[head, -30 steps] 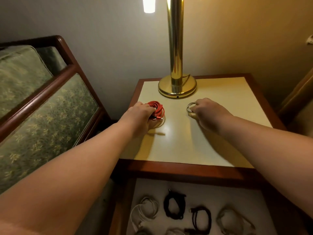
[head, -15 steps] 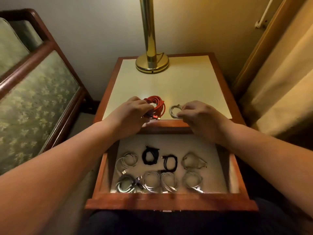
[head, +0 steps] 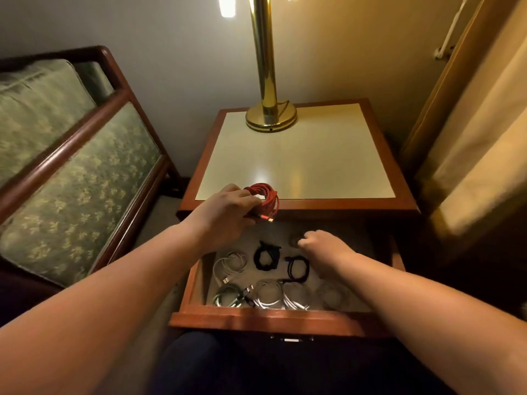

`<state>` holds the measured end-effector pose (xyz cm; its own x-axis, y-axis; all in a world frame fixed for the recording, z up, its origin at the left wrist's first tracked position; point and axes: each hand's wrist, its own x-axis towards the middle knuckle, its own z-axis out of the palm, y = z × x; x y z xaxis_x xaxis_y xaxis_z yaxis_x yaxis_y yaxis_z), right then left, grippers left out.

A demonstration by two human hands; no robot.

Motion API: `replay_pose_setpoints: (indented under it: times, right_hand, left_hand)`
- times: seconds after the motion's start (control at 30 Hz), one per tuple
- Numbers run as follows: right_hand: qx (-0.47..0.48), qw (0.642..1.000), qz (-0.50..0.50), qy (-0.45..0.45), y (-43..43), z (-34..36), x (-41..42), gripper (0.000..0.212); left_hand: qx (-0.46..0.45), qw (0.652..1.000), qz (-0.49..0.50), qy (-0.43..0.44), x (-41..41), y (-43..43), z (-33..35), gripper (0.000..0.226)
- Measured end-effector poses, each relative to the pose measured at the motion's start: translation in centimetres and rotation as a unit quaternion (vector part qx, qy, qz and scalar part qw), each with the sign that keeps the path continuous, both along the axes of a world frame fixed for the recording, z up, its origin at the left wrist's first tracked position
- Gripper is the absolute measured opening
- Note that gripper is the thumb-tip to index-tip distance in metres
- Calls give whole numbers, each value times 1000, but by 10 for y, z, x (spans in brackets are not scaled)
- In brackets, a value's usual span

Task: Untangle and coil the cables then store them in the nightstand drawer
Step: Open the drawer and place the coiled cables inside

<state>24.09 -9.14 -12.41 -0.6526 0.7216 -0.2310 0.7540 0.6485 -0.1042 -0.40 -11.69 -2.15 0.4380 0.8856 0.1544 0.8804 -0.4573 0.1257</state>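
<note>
My left hand (head: 228, 212) grips a coiled red cable (head: 266, 196) just above the front edge of the nightstand top (head: 299, 166). My right hand (head: 322, 249) is down inside the open drawer (head: 273, 319), at its back right, with a small grey coiled cable (head: 295, 240) at its fingertips in shadow. Whether the fingers still pinch that coil is unclear. Several coiled cables lie in the drawer: white ones (head: 229, 265) at the left and front, two black ones (head: 266, 256) in the middle.
A brass lamp base (head: 271, 118) stands at the back of the nightstand top. A green upholstered chair with a wooden frame (head: 79, 155) is close on the left. A curtain (head: 470, 138) hangs on the right. My dark-clothed lap lies below the drawer front.
Both hands came toward me off the nightstand top. My right hand dropped into the drawer with the grey coil. My left hand carried the red coil to the top's front edge.
</note>
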Motion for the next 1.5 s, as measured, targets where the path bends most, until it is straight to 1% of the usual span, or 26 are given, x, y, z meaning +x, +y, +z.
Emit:
replay_pose_setpoints:
  times: [0.1,0.2,0.27,0.3,0.33,0.37,0.4,0.43,0.47,0.5,0.53,0.57,0.67,0.73,0.8,0.87,0.93,1.0,1.07,1.1,1.17,1.23,1.3,1.37,1.43,1.5]
  right_hand:
    - [-33,998,-42,-19,9,-3,-4,28]
    - [-49,996,-70,-3,10,-5,-4,28]
    - [-51,995,-87,15,10,-6,-2,24]
    - [-51,992,-104,44,11,-7,-2,19]
    - [-52,985,-131,104,11,-6,-1,14]
    - [-59,965,-171,189,10,-3,-2,19]
    - [-89,925,-225,294,9,2,-3,27]
    - [-149,858,-283,403,6,11,-5,34]
    - [-226,779,-327,484,4,20,-7,39]
    - [-306,706,-346,536,3,29,-9,44]
    - [-361,663,-343,559,3,38,-9,48]
    - [-386,648,-334,565,3,46,-9,47]
    - [-379,641,-345,571,5,61,-9,32]
    - [-356,648,-367,564,6,66,-6,26]
    - [-349,649,-380,560,4,70,0,20]
    - [-341,651,-387,557,1,75,11,11]
    - [-326,680,-398,523,2,74,29,5]
    - [-319,715,-401,476,4,69,47,10]
    - [-320,741,-409,427,7,59,63,13]
    - [-321,743,-420,411,6,54,69,13]
    - [-316,733,-457,393,4,36,76,14]
    - [-293,712,-497,400,2,18,78,18]
    - [-265,686,-537,412,3,2,77,20]
    - [-227,671,-571,414,6,-7,74,27]
    - [-181,663,-607,398,11,-15,68,29]
    - [-155,675,-641,332,11,-16,61,25]
  left_hand:
    - [-13,1000,-17,8,-5,-4,-6,59]
    - [-23,999,-20,12,-3,-3,-9,58]
    - [-22,1000,-18,9,1,-2,-10,58]
    - [-20,1000,-19,5,3,-1,-10,58]
    - [-20,1000,-21,3,4,-1,-10,58]
    - [-20,1000,-24,1,6,-1,-10,57]
    - [-21,999,-28,0,7,-1,-10,57]
    - [-20,999,-33,-3,9,-1,-10,57]
    - [-18,999,-42,-7,12,-1,-11,57]
    - [-12,998,-53,-9,15,-1,-12,56]
    - [-8,998,-64,-9,19,-1,-12,55]
    - [-6,997,-74,-11,24,-2,-12,54]
    - [6,994,-104,-12,36,-4,-8,53]
    - [16,992,-122,-8,42,-5,-6,53]
    - [10,991,-130,-30,47,-4,-4,50]
    - [5,991,-116,-60,49,0,-2,45]
    - [-2,993,-82,-84,47,10,-2,48]
    - [-26,995,-23,-90,45,26,-7,52]
    - [-88,992,71,-49,44,47,-16,63]
    - [-120,986,116,-15,43,58,-22,68]
    - [-155,973,168,38,40,79,-36,73]
    - [-170,968,177,59,36,94,-51,75]
    - [-171,967,177,67,32,101,-62,78]
    - [-153,969,177,81,29,104,-70,80]
    - [-138,971,177,83,27,106,-76,81]
    - [-132,971,180,80,26,108,-80,82]
